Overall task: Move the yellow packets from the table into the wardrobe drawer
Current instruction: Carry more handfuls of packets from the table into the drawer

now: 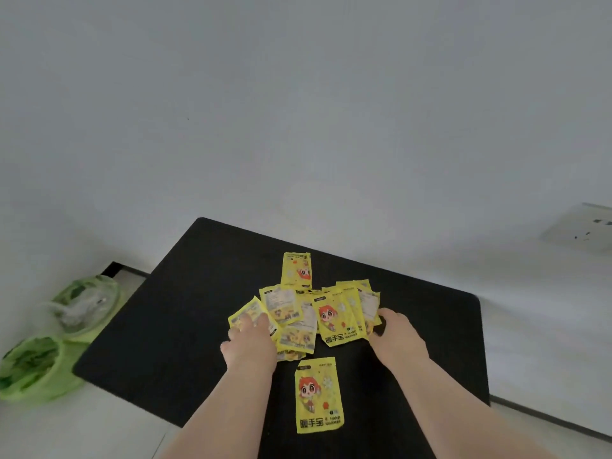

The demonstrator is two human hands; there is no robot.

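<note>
Several yellow packets with a cartoon figure lie in a loose heap (308, 313) in the middle of a black table (185, 293). One packet (296, 270) lies apart behind the heap, another (318, 395) lies alone near me. My left hand (250, 342) rests palm down on the heap's left edge, fingers spread over a packet. At the heap's right edge my right hand (397, 336) touches the packets with its fingertips. Neither hand has lifted a packet. No wardrobe or drawer shows.
Two green plastic bags (59, 339) sit on the pale floor left of the table. A white wall rises behind, with a socket plate (583, 231) at the right. The table's near edge runs off the frame's bottom.
</note>
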